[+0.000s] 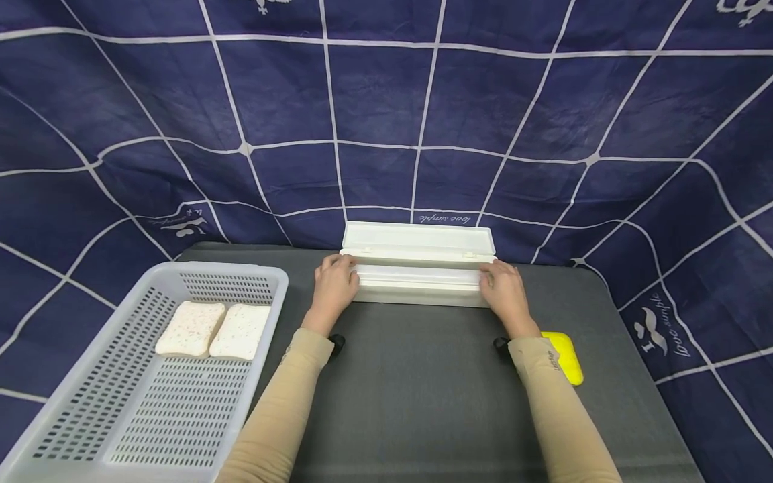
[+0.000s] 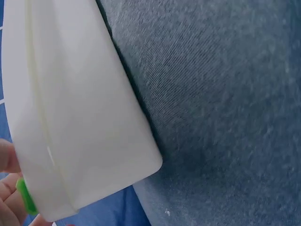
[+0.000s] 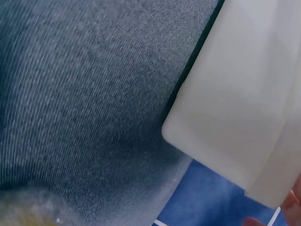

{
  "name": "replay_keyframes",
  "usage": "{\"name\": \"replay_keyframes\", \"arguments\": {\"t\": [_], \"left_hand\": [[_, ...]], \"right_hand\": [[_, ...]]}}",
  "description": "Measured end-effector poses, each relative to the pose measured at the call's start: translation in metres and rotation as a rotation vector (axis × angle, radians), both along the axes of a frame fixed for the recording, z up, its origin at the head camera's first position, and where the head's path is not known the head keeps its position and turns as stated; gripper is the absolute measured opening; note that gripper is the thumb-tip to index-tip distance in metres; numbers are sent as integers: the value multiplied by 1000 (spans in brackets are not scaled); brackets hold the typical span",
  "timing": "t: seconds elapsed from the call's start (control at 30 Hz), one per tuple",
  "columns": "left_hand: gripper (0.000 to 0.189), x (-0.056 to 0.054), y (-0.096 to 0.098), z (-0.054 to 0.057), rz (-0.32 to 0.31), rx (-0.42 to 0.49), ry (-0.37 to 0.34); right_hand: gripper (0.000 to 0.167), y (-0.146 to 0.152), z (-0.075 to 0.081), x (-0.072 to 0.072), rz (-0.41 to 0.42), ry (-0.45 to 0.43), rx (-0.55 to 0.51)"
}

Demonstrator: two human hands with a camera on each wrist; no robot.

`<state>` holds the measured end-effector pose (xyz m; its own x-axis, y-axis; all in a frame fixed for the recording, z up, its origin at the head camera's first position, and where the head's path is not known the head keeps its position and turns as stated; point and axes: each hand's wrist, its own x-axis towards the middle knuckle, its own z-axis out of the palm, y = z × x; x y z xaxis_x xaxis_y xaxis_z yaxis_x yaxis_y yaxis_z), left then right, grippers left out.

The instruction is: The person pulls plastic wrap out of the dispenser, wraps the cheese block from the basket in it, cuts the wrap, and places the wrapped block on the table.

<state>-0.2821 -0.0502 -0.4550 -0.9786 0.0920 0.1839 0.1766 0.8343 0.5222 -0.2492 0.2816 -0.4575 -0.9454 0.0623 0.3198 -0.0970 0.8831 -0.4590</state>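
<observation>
A long white plastic box (image 1: 423, 296) stands at the back of the table, its hinged lid (image 1: 417, 237) raised and tilted back against the curtain. White strips or edges run along its top; what lies inside cannot be made out. My left hand (image 1: 334, 285) grips its left end, and my right hand (image 1: 504, 290) grips the right end. In the left wrist view, fingers (image 2: 6, 157) curl at the box's end beside a small green piece (image 2: 26, 197). Only the right hand's fingertips (image 3: 254, 221) show in the right wrist view, at the box's lower corner.
On the left, a pale perforated plastic basket (image 1: 276, 285) holds two bread slices (image 1: 190, 329) side by side. A yellow rounded block (image 1: 564, 357) lies by the right forearm. Dark grey cloth (image 1: 417, 396) covers the table; a blue checked curtain (image 1: 386, 100) hangs behind.
</observation>
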Motion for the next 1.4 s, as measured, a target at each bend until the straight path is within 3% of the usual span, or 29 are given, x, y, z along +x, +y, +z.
{"name": "replay_keyframes", "arguments": {"t": [0.17,0.37,0.47,0.63,0.8,1.1,1.4], "left_hand": [[19,1,2,-1,38,1,92],[14,0,3,-2,86,18,140],[13,0,3,-2,98,17,150],[12,1,4,-1,103,16,157],[13,1,4,-1,107,11,158],[14,1,-1,1,103,50,213],[16,1,2,17,74,72,288]], "right_hand": [[25,-2,1,0,-11,44,-7],[38,1,6,0,26,-44,-4],[34,2,9,0,44,-44,12],[18,0,9,-1,48,16,63],[13,-2,4,0,17,73,126],[12,-5,4,1,-60,216,68],[14,-7,14,3,-79,277,-34]]}}
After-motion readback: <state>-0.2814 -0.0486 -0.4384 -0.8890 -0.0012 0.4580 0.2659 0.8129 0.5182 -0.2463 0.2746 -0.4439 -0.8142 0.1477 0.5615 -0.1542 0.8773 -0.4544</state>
